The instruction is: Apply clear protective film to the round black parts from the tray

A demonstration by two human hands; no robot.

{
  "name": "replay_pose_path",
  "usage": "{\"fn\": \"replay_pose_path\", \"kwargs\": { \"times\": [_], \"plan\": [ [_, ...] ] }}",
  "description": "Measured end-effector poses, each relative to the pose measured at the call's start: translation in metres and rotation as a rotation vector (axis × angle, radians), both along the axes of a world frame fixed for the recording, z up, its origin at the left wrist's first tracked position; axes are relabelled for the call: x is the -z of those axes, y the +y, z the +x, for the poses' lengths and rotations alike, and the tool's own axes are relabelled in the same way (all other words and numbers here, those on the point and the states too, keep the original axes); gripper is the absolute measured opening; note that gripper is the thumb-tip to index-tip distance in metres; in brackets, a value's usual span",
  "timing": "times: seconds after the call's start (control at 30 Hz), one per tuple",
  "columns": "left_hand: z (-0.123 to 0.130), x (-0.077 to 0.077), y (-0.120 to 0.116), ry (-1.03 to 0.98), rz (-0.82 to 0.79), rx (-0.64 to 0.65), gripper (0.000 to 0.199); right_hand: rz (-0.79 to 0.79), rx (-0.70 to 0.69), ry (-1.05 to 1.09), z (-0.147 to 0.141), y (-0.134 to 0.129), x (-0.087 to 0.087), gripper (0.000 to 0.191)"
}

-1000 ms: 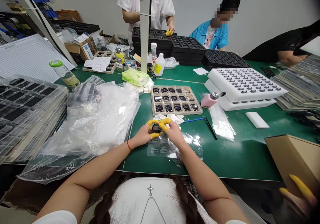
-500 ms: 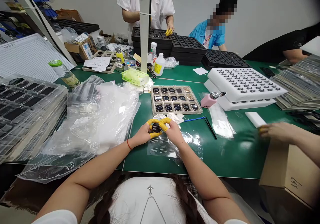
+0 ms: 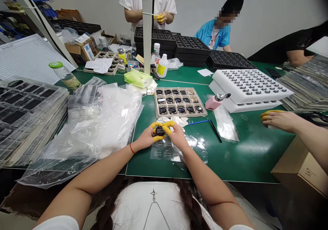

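Note:
Both hands wear yellow finger covers and meet at a round black disc (image 3: pixel 160 131) with small pale print. My left hand (image 3: pixel 148 137) grips the disc by its edge, between thumb and fingers. At the disc's right edge, my right hand (image 3: pixel 176 134) pinches with thumb and forefinger. Under the hands lies a clear printed sheet (image 3: pixel 164 152). Behind them are crumpled white tissues (image 3: pixel 176 121) and a beige compartment tray (image 3: pixel 181 90) of round watch-like pieces, mostly black-faced.
A pink bottle (image 3: pixel 214 102), black tweezers (image 3: pixel 215 131) and white foam trays (image 3: pixel 251 83) are on the right. Plastic bags (image 3: pixel 102 120) cover the left. Another person's hand (image 3: pixel 279 120) reaches over the right side, above a cardboard box (image 3: pixel 304 168). People work behind black trays (image 3: pixel 192 49).
The white block at the right has gone from the table, and the other person's hand there has shifted. Across the table, a person's gloved hand has lifted off the black trays. My hands barely moved.

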State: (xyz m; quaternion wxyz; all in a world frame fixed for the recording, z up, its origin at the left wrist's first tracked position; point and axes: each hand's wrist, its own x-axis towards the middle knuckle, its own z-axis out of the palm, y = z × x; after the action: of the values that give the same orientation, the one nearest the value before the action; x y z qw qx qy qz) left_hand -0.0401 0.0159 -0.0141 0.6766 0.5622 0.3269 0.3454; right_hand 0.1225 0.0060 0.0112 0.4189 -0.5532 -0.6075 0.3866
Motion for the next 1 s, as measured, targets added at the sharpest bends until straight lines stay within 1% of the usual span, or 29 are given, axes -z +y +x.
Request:
{"fn": "replay_pose_path", "kwargs": {
  "times": [0.23,0.53,0.6,0.67,0.73,0.77,0.8,0.9,0.97,1.0],
  "plan": [
    [0.000,-0.002,-0.001,-0.021,-0.011,0.001,0.052,0.029,0.005,-0.030,0.000,0.000,0.001,0.014],
    [0.001,-0.004,-0.001,0.002,0.003,-0.005,0.051,0.040,0.004,-0.049,-0.001,0.000,0.003,0.014],
    [0.001,-0.003,0.000,0.011,0.009,-0.016,0.052,0.034,-0.007,-0.063,0.004,0.002,0.002,0.016],
    [0.000,-0.001,0.000,0.036,0.016,-0.030,0.053,0.014,0.011,-0.090,0.015,0.005,0.000,0.021],
    [-0.001,0.000,0.001,0.058,0.020,-0.042,0.055,-0.001,0.046,-0.168,0.032,0.009,-0.003,0.024],
    [-0.001,0.001,0.002,0.062,0.019,-0.042,0.056,-0.004,0.051,-0.241,0.040,0.011,-0.004,0.024],
    [-0.002,0.001,0.002,0.063,0.016,-0.037,0.056,-0.004,0.035,-0.337,0.048,0.012,-0.004,0.022],
    [-0.002,0.001,0.003,0.055,-0.001,-0.022,0.057,-0.008,-0.087,-0.658,0.064,0.013,0.000,0.016],
    [-0.002,0.001,0.003,0.048,-0.019,-0.016,0.057,-0.001,-0.095,-0.808,0.067,0.012,0.006,0.024],
    [-0.001,0.001,0.003,0.045,-0.026,-0.017,0.057,0.003,-0.062,-0.861,0.066,0.012,0.009,0.030]
  ]
}}
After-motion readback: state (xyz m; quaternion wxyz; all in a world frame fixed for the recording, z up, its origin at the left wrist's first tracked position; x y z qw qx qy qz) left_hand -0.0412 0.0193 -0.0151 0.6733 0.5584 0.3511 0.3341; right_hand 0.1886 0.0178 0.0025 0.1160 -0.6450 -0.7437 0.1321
